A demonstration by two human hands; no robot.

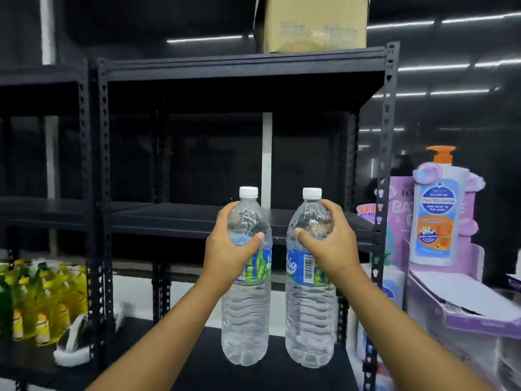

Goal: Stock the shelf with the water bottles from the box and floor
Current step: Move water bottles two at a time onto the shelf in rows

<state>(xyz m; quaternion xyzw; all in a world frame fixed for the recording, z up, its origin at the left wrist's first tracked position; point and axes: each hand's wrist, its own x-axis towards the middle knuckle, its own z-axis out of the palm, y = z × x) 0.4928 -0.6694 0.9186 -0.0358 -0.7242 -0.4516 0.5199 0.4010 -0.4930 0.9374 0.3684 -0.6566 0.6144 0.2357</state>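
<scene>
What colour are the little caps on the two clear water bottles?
White. Both the left clear plastic water bottle's cap and the right one's cap show clearly in the head view.

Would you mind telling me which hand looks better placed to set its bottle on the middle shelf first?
Neither hand clearly: the left hand and right hand each grip a clear plastic water bottle with a white cap, upright and level, before the black metal shelf. Slight edge left, being nearer the shelf's open middle.
</scene>
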